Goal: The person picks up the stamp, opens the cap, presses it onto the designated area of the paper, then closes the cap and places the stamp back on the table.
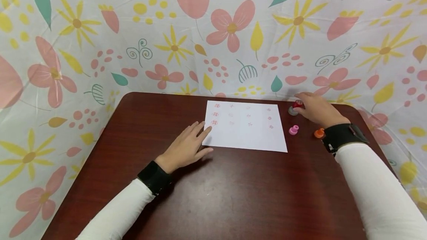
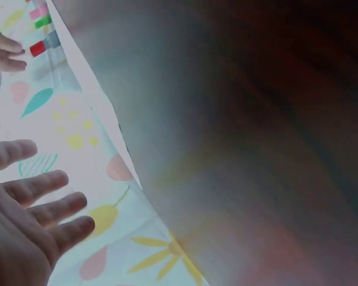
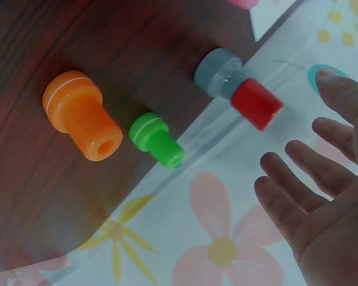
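Observation:
A white sheet of paper (image 1: 245, 138) with several rows of small red and pink stamp prints lies toward the table's back edge. My left hand (image 1: 185, 146) is at its left side, fingers spread and fingertips over the paper's edge. At the right, my right hand (image 1: 321, 110) is beside an upright stamp with a red handle and grey base (image 3: 213, 74). Its fingers (image 3: 280, 205) are extended, with a gap to the red handle in the right wrist view. A small green stamp (image 3: 157, 140) stands near it, hidden behind the right hand in the head view.
A pink stamp (image 1: 294, 130) stands just right of the paper, and an orange stamp (image 1: 319, 133) is near the right wristband. Behind the dark wooden table (image 1: 213, 195) hangs a flower-patterned cloth (image 1: 186, 47), close along the back edge.

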The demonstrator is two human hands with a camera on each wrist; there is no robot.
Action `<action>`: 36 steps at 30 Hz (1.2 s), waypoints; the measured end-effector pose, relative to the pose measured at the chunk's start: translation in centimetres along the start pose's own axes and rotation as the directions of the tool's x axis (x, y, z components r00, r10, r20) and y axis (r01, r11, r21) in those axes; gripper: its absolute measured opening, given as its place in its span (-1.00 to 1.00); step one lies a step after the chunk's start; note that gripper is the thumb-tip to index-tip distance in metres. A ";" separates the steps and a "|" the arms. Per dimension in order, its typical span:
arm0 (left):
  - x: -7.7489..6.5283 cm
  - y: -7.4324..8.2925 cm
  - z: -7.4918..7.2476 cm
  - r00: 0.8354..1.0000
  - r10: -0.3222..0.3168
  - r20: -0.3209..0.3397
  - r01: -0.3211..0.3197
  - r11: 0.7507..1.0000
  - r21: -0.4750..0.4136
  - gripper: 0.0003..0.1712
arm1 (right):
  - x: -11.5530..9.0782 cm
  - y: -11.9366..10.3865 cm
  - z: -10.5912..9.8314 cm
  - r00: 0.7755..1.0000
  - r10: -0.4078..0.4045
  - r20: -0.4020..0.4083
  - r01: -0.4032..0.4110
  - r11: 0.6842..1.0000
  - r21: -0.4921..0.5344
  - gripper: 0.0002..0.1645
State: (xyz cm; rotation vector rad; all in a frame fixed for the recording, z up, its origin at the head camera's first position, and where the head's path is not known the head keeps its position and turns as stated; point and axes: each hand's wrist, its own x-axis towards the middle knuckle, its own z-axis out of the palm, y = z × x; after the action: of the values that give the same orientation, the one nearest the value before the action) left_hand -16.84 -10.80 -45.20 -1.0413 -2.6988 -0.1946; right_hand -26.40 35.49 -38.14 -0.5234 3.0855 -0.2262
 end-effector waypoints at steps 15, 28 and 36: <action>-1.7 -0.1 0.3 0.992 0.129 -0.009 -0.129 0.992 -0.019 -0.20 | 2.6 1.7 2.1 0.988 0.104 0.115 -0.100 0.994 -0.037 -0.47; -1.6 0.0 -0.4 0.992 0.120 -0.029 -0.120 0.993 0.013 -0.21 | 3.0 1.6 2.3 0.989 0.087 0.117 -0.082 0.996 -0.045 -0.79; -1.1 0.2 -1.4 0.996 0.077 -0.042 -0.077 0.997 -0.005 -0.26 | 3.0 0.0 0.8 0.997 0.026 0.070 -0.023 0.999 -0.039 -0.69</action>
State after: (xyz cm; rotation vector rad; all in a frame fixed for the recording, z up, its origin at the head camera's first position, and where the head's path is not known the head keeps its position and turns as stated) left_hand -15.70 -11.70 -44.14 -1.1283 -2.6173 -0.2093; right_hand -29.19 34.42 -38.89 -0.4834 3.0313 -0.1450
